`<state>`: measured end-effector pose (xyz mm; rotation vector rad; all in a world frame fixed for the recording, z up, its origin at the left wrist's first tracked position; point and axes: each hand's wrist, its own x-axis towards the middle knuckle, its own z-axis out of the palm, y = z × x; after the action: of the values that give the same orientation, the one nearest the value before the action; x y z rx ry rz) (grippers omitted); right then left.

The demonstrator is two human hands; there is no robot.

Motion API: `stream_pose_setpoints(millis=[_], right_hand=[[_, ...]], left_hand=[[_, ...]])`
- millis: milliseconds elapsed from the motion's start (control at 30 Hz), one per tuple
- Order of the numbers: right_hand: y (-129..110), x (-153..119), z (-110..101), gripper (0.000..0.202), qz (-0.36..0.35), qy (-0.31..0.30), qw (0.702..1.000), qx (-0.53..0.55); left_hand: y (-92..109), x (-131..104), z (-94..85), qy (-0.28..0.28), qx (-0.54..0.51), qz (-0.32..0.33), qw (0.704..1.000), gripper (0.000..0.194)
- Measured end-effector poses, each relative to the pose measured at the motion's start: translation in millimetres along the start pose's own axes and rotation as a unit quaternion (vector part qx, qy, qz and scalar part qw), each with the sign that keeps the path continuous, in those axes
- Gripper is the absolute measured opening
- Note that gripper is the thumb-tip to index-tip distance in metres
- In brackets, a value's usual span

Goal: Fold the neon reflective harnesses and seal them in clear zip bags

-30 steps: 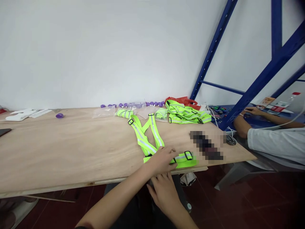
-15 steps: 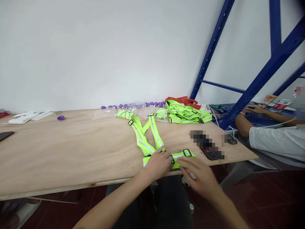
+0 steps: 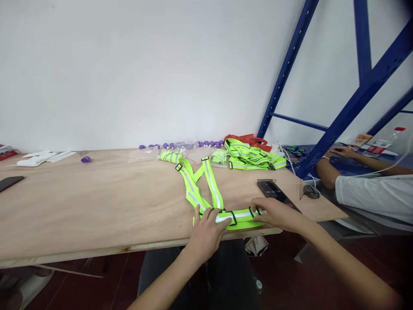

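Note:
A yellow-green reflective vest (image 3: 213, 185) made of straps with silver stripes and black buckles lies at the table's front edge. My left hand (image 3: 206, 232) rests with spread fingers on its lower strap, left of a black buckle (image 3: 233, 218). My right hand (image 3: 272, 213) has its thumb and fingers closed round the strap's right end, at a second black buckle (image 3: 251, 212). Part of the strap is hidden under both hands.
Behind lie a pile of reflective straps (image 3: 251, 155), a red bag (image 3: 247, 139), clear plastic bags (image 3: 144, 154) and purple pieces (image 3: 211, 143). A phone (image 3: 274, 191) is near my right hand. A blue rack post (image 3: 338, 112) and a co-worker's arm (image 3: 329, 172) are at right.
My right hand has come down onto the strap's right end and closed on it. My left hand has shifted slightly down and left, its fingers now spread.

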<state>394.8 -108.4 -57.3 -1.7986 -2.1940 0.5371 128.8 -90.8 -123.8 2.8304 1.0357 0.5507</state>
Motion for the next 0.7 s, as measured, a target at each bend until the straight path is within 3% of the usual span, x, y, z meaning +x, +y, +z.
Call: stream_pose_setpoints(millis=[100, 267, 467, 600, 700], right_hand=[[0.8, -3.1, -1.8, 0.015, -0.021, 0.036, 0.998, 0.056], [-2.4, -2.9, 5.0, 0.03, -0.011, 0.151, 0.979, 0.14], [-27.9, 17.5, 27.8, 0.044, -0.036, 0.164, 0.899, 0.405], [-40.2, 28.6, 33.2, 0.04, -0.061, 0.199, 0.883, 0.421], [-32.5, 30.5, 35.0, 0.039, -0.064, 0.238, 0.871, 0.426]], left_hand=[[-2.4, -1.9, -1.2, 0.009, -0.013, 0.008, 1.0, 0.033], [-5.9, -9.1, 1.3, 0.027, 0.009, 0.037, 0.999, 0.036], [6.0, -22.0, 6.9, -0.002, 0.107, 0.038, 0.994, 0.054], [8.3, -30.1, 7.3, 0.0, 0.104, -0.001, 0.995, 0.059], [2.3, -34.7, 4.4, 0.003, 0.089, 0.001, 0.996, 0.059]])
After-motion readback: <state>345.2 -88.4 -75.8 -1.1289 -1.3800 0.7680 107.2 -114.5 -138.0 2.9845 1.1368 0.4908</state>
